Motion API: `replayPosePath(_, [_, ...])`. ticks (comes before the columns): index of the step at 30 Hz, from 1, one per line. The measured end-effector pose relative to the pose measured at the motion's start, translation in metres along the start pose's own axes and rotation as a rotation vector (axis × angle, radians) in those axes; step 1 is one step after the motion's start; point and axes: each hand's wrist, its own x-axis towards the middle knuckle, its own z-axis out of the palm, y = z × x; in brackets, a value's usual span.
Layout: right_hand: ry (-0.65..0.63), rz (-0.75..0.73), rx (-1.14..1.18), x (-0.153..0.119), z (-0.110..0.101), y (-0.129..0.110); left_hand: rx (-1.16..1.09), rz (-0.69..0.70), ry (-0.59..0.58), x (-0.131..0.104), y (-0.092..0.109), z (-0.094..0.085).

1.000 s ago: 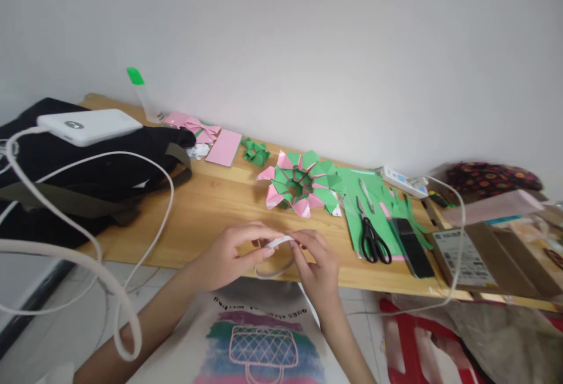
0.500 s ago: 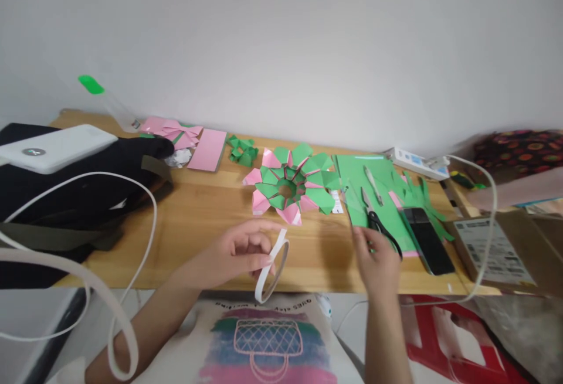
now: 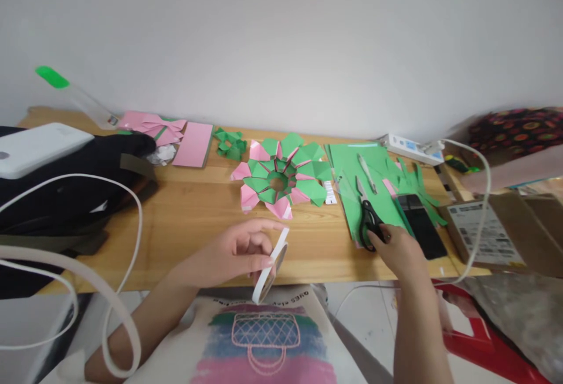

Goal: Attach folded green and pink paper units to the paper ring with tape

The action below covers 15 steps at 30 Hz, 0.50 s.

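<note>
My left hand is closed on a roll of white tape, its free end pinched out near the index fingertip. On the right, the fingers of my right hand grip the handle loops of black-handled scissors, whose blades point away over green paper sheets. Between and beyond my hands sits a folded pink and green paper ring with petal-like points. White tape pieces show on some of its pink tips. Behind it to the left lies a smaller green folded paper piece.
Pink paper and crumpled white paper lie at the back left, near a black bag bearing a white power bank. A utility knife, phone, power strip and cardboard box are on the right. White cables loop on both sides.
My right hand has moved right from the paper's edge onto the scissors' handles, and the scissors have shifted slightly. My left hand keeps the tape roll. The view has turned slightly.
</note>
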Motion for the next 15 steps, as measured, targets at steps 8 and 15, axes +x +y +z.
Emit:
replayPosePath(8, [0.023, 0.069, 0.298, 0.003, -0.008, 0.001, -0.011, 0.004, -0.014, -0.002, -0.004, -0.001])
replayPosePath(15, [0.034, -0.187, 0.958, -0.029, -0.021, 0.001, -0.033, -0.006, -0.029, -0.002, -0.001, -0.001])
